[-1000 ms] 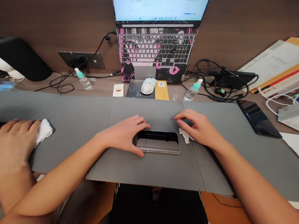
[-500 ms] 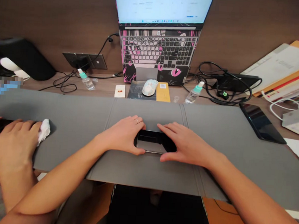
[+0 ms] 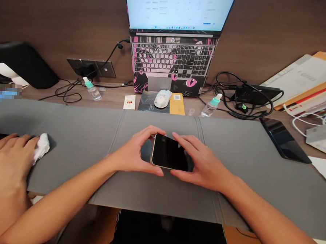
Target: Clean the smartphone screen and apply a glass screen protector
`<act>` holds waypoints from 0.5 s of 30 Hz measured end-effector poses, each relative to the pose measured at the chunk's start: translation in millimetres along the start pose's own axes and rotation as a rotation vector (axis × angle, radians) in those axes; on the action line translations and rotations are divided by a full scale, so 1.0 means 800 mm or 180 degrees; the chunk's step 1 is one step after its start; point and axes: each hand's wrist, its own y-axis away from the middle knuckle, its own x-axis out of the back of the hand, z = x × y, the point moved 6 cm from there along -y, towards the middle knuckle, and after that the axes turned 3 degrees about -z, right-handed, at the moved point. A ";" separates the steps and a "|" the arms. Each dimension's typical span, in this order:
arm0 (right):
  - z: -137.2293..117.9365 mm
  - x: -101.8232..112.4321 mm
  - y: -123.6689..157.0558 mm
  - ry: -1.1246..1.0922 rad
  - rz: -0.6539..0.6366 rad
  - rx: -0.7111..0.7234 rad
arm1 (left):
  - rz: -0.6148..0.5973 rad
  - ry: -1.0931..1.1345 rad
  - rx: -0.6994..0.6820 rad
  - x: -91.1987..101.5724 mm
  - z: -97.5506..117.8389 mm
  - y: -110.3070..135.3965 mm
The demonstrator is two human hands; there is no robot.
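Observation:
A black-screened smartphone [image 3: 169, 153] lies sideways between my two hands, slightly slanted over the grey desk mat. My left hand [image 3: 139, 153] curves around its left end, fingers at the far long edge and thumb by the near one; a gap shows between palm and phone. Gripping the right end, my right hand [image 3: 201, 160] has its fingers over the far edge and its thumb along the near edge. The phone's right end is partly hidden by that hand. Its back is out of sight.
The grey desk mat [image 3: 77, 132] spans the desk. Behind it stand a laptop [image 3: 171, 60], a mouse [image 3: 163, 98] and two dropper bottles [image 3: 93, 90]. A dark tablet-like device [image 3: 284, 141] lies right. Another person's hand [image 3: 10, 161] holds a white tissue [image 3: 42, 146] at left.
The phone has turned slightly and its screen now looks plain black, without the earlier reflection. My hands have shifted around it. The other person's hand and tissue moved a little left.

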 end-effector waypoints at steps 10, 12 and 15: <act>-0.035 0.003 -0.005 -0.0507 0.0196 0.0544 | 0.0135 0.0418 -0.0573 -0.017 0.023 -0.002; -0.038 0.006 -0.005 -0.0583 0.0294 0.0587 | 0.0139 0.0342 -0.0636 -0.019 0.027 -0.002; -0.037 0.010 -0.004 -0.0714 0.0433 0.0632 | 0.0144 0.0246 -0.0756 -0.022 0.033 -0.002</act>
